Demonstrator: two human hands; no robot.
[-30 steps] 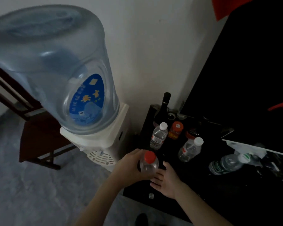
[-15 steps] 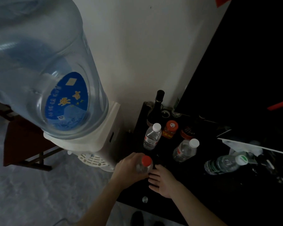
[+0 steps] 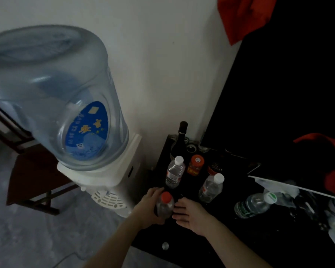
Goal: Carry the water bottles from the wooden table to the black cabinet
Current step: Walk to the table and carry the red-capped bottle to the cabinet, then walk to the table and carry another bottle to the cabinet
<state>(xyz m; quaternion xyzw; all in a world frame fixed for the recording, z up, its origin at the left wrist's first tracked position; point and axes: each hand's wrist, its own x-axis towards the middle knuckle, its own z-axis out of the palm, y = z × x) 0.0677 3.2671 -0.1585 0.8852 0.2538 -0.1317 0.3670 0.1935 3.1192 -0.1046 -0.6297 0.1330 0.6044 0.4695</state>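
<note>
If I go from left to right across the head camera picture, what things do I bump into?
Brown wooden chair → big blue water jug on the white dispenser → left hand holding the red-capped bottle → right hand → white-capped bottle → green-labelled bottle lying down.

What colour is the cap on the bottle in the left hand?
Red, seen from the head view.

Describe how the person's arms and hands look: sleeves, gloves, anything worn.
Both forearms are bare up to the bottom edge of the picture, with no sleeves in view. The left hand and right hand wear no gloves. No watch, ring or bracelet shows, though the dim light could hide small items.
</note>
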